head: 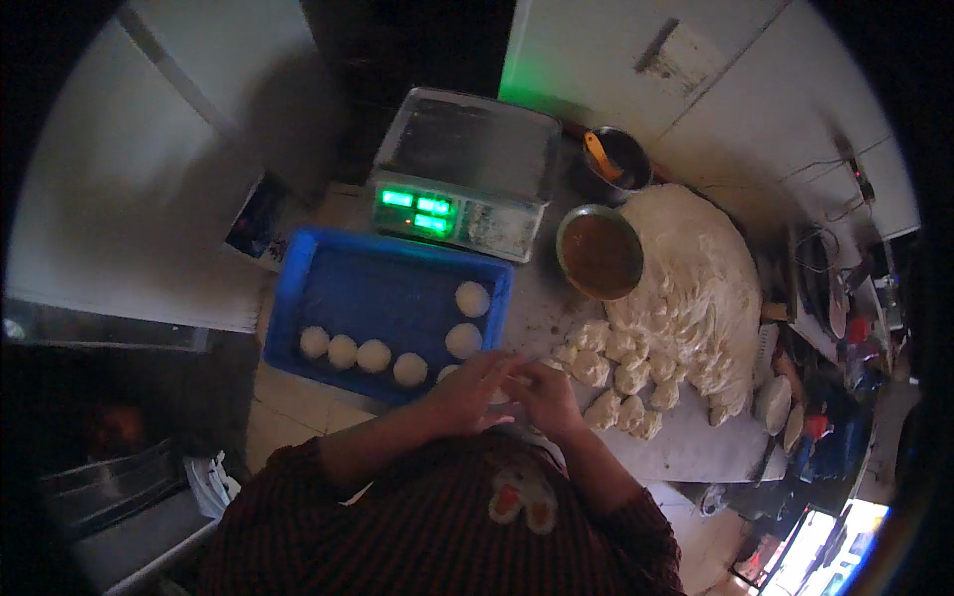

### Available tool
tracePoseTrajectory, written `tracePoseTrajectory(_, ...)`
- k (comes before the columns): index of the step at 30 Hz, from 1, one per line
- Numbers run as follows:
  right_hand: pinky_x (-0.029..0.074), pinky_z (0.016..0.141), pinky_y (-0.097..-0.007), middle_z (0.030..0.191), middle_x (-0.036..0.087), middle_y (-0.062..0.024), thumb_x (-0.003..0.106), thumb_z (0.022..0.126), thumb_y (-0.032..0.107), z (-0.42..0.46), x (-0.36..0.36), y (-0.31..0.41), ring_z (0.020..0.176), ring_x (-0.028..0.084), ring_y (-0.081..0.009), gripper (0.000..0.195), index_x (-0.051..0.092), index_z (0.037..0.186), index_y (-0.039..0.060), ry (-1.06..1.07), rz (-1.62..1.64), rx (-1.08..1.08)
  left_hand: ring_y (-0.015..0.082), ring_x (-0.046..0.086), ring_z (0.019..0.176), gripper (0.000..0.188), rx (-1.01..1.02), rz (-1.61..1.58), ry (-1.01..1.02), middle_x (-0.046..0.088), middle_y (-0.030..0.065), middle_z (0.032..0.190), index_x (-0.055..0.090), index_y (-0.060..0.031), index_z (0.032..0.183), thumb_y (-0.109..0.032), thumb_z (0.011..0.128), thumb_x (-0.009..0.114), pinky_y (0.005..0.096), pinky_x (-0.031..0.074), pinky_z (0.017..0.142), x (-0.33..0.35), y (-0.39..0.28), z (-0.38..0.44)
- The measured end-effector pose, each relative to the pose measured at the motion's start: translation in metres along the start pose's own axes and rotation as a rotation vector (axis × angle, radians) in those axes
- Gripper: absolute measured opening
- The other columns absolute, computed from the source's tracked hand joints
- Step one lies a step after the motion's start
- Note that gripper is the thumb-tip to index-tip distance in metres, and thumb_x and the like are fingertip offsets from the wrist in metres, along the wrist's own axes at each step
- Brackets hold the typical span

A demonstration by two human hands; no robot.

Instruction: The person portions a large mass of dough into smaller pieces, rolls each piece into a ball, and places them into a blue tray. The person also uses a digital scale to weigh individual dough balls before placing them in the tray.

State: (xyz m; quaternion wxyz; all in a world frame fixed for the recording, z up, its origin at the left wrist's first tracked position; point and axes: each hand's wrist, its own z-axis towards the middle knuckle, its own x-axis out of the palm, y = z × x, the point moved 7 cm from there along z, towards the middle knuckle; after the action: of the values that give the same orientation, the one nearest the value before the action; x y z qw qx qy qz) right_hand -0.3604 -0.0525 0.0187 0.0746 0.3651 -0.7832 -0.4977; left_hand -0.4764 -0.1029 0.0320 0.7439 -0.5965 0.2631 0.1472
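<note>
My left hand (pixel 473 392) and my right hand (pixel 550 397) meet in front of my body, by the near right corner of a blue plastic tray (pixel 387 249). Between them is a pale piece of dough (pixel 498 397), mostly covered by the fingers. Smooth round dough balls (pixel 373 357) sit along the tray's near side, and others (pixel 472 299) along its right side; one is partly behind my left hand. To the right of my hands, several rough dough lumps (pixel 632 376) lie on the table beside a large mass of dough (pixel 693 268).
A digital scale (pixel 469 149) with lit green displays stands behind the tray. A bowl with brown contents (pixel 600 253) touches the dough mass. Behind it is a dark pot (pixel 633 160) holding an orange-handled utensil (pixel 602 156). Cluttered items (pixel 835 298) line the right side.
</note>
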Motion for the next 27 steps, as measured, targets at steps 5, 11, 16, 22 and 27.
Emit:
tracePoseTrajectory(5, 0.050, 0.064, -0.0297, 0.082, 0.067, -0.0126, 0.072, 0.078, 0.022, -0.012, 0.002, 0.000, 0.072, 0.065, -0.0156, 0.026, 0.068, 0.091, 0.0005, -0.135, -0.134, -0.082, 0.0371, 0.050, 0.110, 0.062, -0.075, 0.120, 0.014, 0.050, 0.0193, 0.121, 0.045, -0.0013, 0.125, -0.026, 0.075, 0.073, 0.0449, 0.043, 0.091, 0.002, -0.004, -0.009)
tracePoseTrajectory(11, 0.050, 0.062, -0.0293, 0.077, 0.067, -0.0124, 0.070, 0.076, 0.014, -0.029, 0.005, -0.005, 0.066, 0.063, -0.0147, 0.020, 0.066, 0.090, 0.0001, -0.231, -0.253, -0.179, 0.0344, 0.055, 0.101, 0.039, 0.047, 0.185, 0.011, 0.055, 0.0149, 0.112, 0.055, -0.0042, 0.111, -0.021, 0.078, 0.068, 0.0425, 0.046, 0.085, 0.016, -0.007, -0.021)
tracePoseTrajectory(16, 0.050, 0.069, -0.0311, 0.085, 0.066, -0.0112, 0.069, 0.079, 0.016, -0.045, 0.013, 0.010, 0.082, 0.063, -0.0156, 0.020, 0.065, 0.092, 0.0010, 0.207, -0.194, -0.180, 0.0308, 0.056, 0.094, 0.030, 0.139, 0.132, 0.174, 0.058, 0.0116, 0.104, 0.059, -0.0086, 0.104, -0.020, 0.078, 0.069, 0.0379, 0.047, 0.079, 0.040, 0.026, -0.041)
tracePoseTrajectory(22, 0.048, 0.072, -0.0282, 0.091, 0.063, -0.0054, 0.070, 0.084, 0.023, -0.071, -0.050, -0.049, 0.083, 0.059, -0.0135, 0.027, 0.063, 0.096, 0.0005, 0.134, 0.406, -0.157, 0.0215, 0.046, 0.112, 0.078, -0.366, -0.557, 0.003, 0.047, 0.0073, 0.118, 0.027, -0.0133, 0.139, -0.007, 0.076, 0.073, 0.0367, 0.040, 0.097, -0.035, 0.146, -0.020)
tracePoseTrajectory(27, 0.050, 0.066, -0.0259, 0.084, 0.064, -0.0064, 0.062, 0.089, 0.021, -0.086, -0.087, -0.123, 0.078, 0.061, -0.0132, 0.021, 0.064, 0.098, 0.0013, -0.059, 0.318, -0.023, 0.0186, 0.059, 0.096, 0.057, -0.510, -0.263, 0.217, 0.060, 0.0086, 0.108, 0.051, -0.0022, 0.121, -0.010, 0.071, 0.076, 0.0323, 0.048, 0.085, -0.029, 0.232, -0.049)
